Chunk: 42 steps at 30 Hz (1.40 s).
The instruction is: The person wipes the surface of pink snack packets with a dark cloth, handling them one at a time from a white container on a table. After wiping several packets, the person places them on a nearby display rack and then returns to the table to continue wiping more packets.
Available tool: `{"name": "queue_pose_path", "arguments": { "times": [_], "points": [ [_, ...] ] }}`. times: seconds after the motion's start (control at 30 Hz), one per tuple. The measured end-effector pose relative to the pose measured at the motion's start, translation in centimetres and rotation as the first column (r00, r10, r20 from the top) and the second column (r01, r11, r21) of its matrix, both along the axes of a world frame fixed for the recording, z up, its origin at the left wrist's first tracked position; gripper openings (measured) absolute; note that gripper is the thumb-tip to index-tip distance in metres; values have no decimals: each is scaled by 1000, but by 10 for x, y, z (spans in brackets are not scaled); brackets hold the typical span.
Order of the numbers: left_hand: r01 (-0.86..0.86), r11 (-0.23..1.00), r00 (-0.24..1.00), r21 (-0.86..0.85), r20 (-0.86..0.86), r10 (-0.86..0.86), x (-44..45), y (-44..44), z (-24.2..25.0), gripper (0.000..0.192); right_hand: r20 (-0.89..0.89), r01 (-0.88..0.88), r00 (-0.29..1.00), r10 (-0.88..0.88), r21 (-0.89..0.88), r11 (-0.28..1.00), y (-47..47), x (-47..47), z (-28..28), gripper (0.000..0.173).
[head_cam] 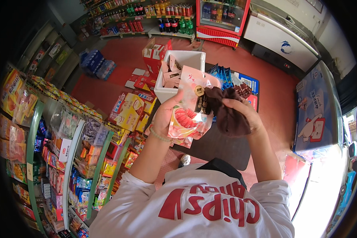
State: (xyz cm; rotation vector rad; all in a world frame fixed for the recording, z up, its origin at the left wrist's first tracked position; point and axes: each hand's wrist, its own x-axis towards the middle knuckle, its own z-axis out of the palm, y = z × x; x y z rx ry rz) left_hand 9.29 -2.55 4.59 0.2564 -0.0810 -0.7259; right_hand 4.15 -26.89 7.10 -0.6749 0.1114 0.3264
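Note:
My left hand [166,114] holds a pink pouch [189,119] with grapefruit pictured on its front, upright before me. A dark brown cloth [232,119] is bunched in my right hand [247,111], against the right side of the pouch. Behind the pouch, a white foam box [190,56] holds several pink packets [172,76]. Blue packets [223,74] and a dark red, bumpy item [243,90] lie beyond my right hand. Beneath these is a dark table [232,148].
Snack shelves [65,166] stand close on the left. Yellow cartons [126,110] and an opened red carton [154,56] are left of the foam box. Bottled-water packs [98,65] sit on the floor. A red drinks cooler [218,32] and chest freezers [281,38] line the back and right.

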Motion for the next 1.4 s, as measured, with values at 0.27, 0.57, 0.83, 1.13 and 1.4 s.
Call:
{"name": "queue_pose_path", "arguments": {
  "times": [0.27, 0.57, 0.83, 1.13, 1.4],
  "points": [
    [-145, 972, 978, -185, 122, 170, -46, -26, -13, 66, 30, 239, 971, -238, -51, 970, 28, 5, -9, 32],
    [-248, 949, 954, 196, 221, 203, -38, -7, -33, 25, 109, 213, 976, -189, -276, 937, 37, 5, -15, 31],
    [-255, 958, 947, 130, 231, 221, -32, -15, -42, 29, 785, 819, 569, -244, -515, 255, 44, 6, 12, 32],
    [-93, 987, 939, -131, 318, 131, -54, -25, -44, 36, 848, 964, 230, 477, -266, 9, 84, 6, 14, 60],
    [-209, 969, 976, 128, 95, 198, -62, -14, -39, 24, 786, 804, 595, 168, -586, -103, 11, 62, -41, 32]
  ]
}}
